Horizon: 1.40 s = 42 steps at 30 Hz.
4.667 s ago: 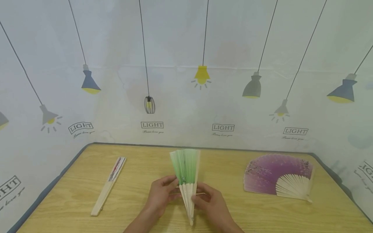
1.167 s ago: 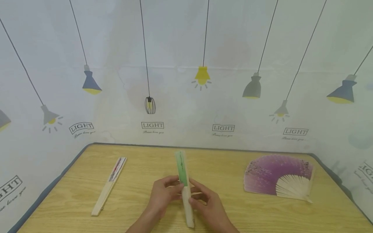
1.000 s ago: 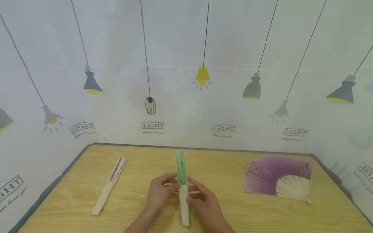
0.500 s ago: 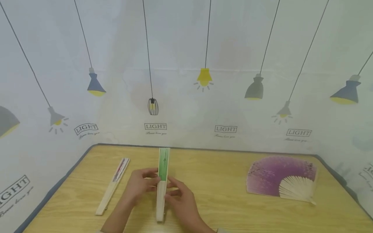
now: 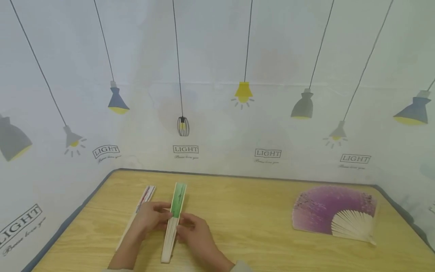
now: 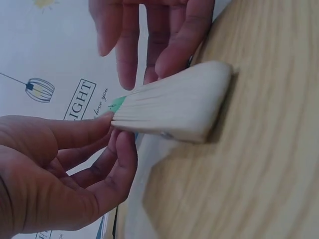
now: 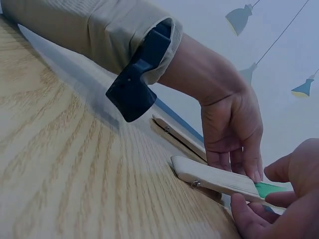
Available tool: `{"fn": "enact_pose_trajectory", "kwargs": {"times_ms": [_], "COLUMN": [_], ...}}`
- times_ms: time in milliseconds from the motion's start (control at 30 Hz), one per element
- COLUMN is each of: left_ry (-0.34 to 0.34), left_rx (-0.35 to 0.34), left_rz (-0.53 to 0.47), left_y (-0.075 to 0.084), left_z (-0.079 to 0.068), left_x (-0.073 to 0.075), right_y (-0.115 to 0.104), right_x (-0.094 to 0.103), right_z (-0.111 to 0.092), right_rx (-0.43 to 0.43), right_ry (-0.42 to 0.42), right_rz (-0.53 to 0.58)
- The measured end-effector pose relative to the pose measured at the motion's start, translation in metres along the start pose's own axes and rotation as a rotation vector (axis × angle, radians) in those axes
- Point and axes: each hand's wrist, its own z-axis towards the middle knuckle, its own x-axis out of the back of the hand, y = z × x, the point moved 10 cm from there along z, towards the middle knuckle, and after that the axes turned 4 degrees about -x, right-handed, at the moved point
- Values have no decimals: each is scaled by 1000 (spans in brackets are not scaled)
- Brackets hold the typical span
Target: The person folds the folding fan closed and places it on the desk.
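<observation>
A folded green folding fan (image 5: 178,200) with pale wooden ribs lies between both hands, its rib end low over the table. My left hand (image 5: 153,216) pinches it from the left, thumb on top and fingers beneath, as the left wrist view shows. On the other side my right hand (image 5: 197,232) has its thumb and curled fingers at the fan's right edge. Just left of it lies another folded fan (image 5: 147,194) with a white and red pattern, partly covered by my left hand and forearm. In the right wrist view, a metal rivet (image 7: 196,183) shows at the green fan's base.
A purple folding fan (image 5: 327,206) lies spread on the right of the wooden table (image 5: 251,219), its pale ribs pointing to the lower right. Behind the table and along its sides hangs a pale backdrop (image 5: 217,113) printed with lamps.
The green fan, partly spread at first, is folded now. Both hands have carried it left and lowered it beside the other folded fan. The purple fan stays where it was.
</observation>
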Motion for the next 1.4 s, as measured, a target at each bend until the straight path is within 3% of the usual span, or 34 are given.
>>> {"fn": "enact_pose_trajectory", "kwargs": {"times_ms": [167,333,733,967,1200,1400], "left_ry": [-6,36,135,139,156,176], "left_rx": [18,12,4,-39,-62,-77], "left_rz": [-26,-1,229,377,427,484], "left_y": [-5,-6,1,12,13,12], "left_z": [2,3,3,-1,-3,-2], "left_x": [1,7,17,20,23,27], "right_y": [1,-5,2,0,4,5], "right_x": [0,-5,-14,-21,-25,-27], "right_z": [4,4,11,12,20,23], "right_rx": [-22,7,-46,31,12,6], "right_ry": [65,86,38,-16,-54,-36], "right_rz": [-52,-59,43,-45,57,95]}}
